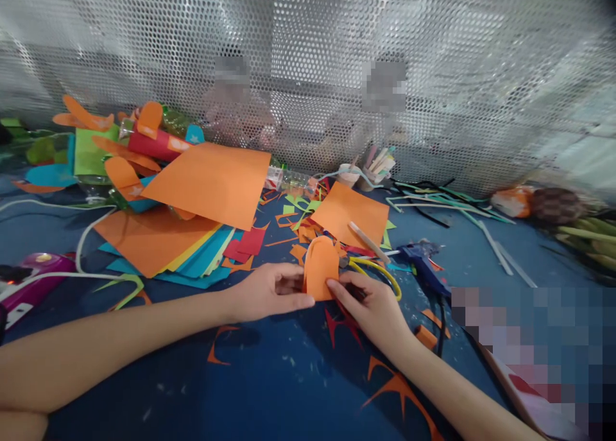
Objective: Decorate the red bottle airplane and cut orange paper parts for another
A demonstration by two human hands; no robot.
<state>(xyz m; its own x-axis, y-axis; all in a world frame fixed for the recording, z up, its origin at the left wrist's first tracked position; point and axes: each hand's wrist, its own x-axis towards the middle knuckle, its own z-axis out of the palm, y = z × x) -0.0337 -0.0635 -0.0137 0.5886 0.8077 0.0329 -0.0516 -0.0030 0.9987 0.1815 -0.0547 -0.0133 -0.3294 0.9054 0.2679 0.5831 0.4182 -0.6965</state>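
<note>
Both of my hands hold a small stack of orange paper cut-outs [321,271] with rounded tops, upright above the blue table [269,389]. My left hand [269,291] pinches the stack at its left edge and lower corner. On the right side, the thumb and fingers of my right hand [373,306] grip the lower edge. Just behind the stack lie scissors with yellow handles [375,269], partly hidden by it. Orange paper scraps and a square orange sheet [353,213] lie beyond, with a pale stick [368,242] across the sheet's front edge.
Coloured paper sheets [192,255] and paper-decorated bottles [154,139] are piled at the left. A blue glue gun [423,268] lies right of my hands. A purple power strip [38,277] with white cables is at far left. Cups of sticks [378,168] stand near the perforated metal screen [308,62].
</note>
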